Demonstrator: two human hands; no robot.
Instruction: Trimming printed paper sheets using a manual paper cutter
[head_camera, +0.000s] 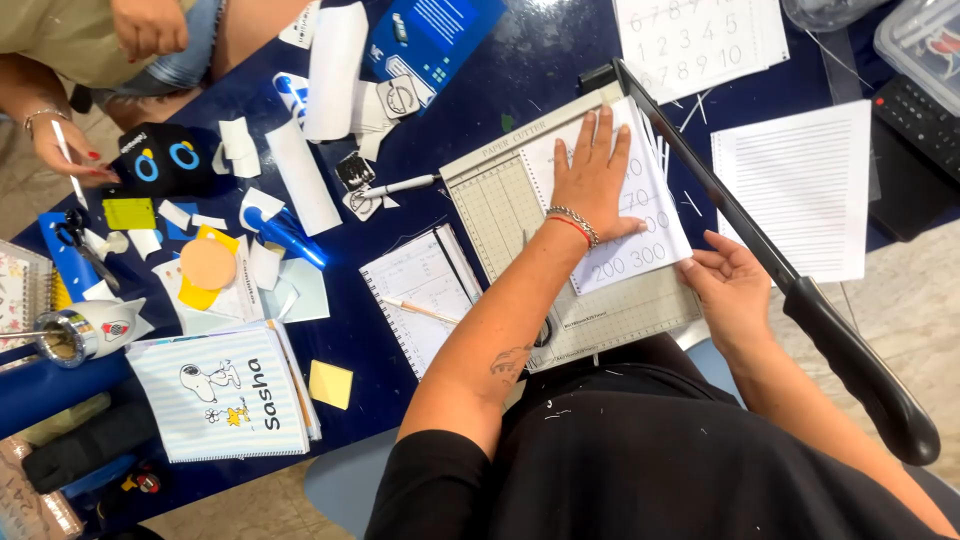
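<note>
A dark blue table (520, 60) fills most of the view, and the paper cutter (500, 215), a pale gridded board, lies near its front edge. The cutter's long blade arm (760, 250) is raised, running from the board's far right corner to a thick black handle (865, 375) out past its near right corner.

Left of the cutter, well apart, lies a pale striped notebook (225, 395) with a cartoon dog on its cover. Beyond the cutter to the left sits a blue rectangular package (440, 35) with white print. Right of the blade arm lies a lined white sheet (800, 190). A small spiral notepad (420, 295) rests just beside the cutter's left edge, and a yellow sticky note (330, 384) lies further toward the front edge.

On the cutter's right half lies a white sheet of printed numbers (635, 250). The left hand (592, 180) presses flat on it, fingers spread and pointing away. The right hand (728, 285) pinches the sheet's near right corner, beside the blade arm.
</note>
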